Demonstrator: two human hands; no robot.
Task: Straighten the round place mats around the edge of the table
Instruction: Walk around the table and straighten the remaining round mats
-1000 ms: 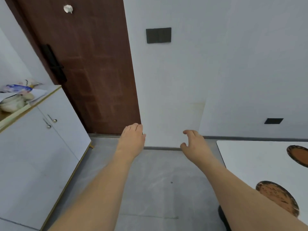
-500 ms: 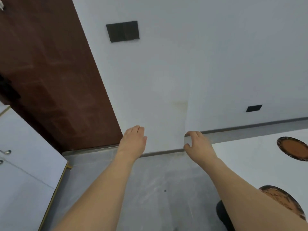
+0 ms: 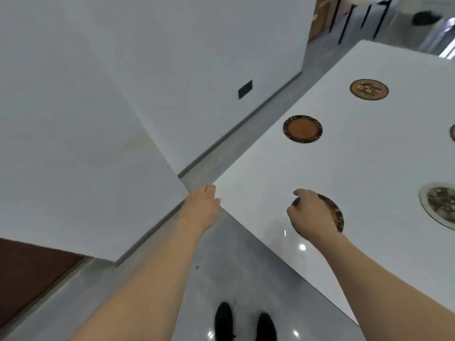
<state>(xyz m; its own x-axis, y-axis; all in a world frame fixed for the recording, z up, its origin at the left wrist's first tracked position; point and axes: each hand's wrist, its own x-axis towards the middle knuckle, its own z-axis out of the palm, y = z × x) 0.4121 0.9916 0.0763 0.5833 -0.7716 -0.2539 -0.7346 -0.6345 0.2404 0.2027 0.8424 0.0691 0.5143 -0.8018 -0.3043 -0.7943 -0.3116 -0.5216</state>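
A white table (image 3: 258, 183) fills the right side, with several round place mats on it. My right hand (image 3: 310, 215) hovers over the nearest brown mat (image 3: 332, 212), covering its left half, fingers curled and apart; whether it touches the mat I cannot tell. A second brown mat (image 3: 302, 129) lies farther along the left edge, and a patterned one (image 3: 369, 89) beyond it. A pale-rimmed mat (image 3: 440, 205) sits at the right. My left hand (image 3: 202, 207) is at the table's near corner, fingers loosely bent, holding nothing.
A white wall corner (image 3: 147, 143) juts out close to the table's corner, leaving a narrow strip of grey floor (image 3: 221, 158) between them. My black shoes (image 3: 243, 323) stand on the floor. Black chair legs (image 3: 354, 18) show beyond the far end.
My view has swung right and down from the door and cabinet to the table. Both hands have moved over to the table's corner, the right one above the nearest mat.
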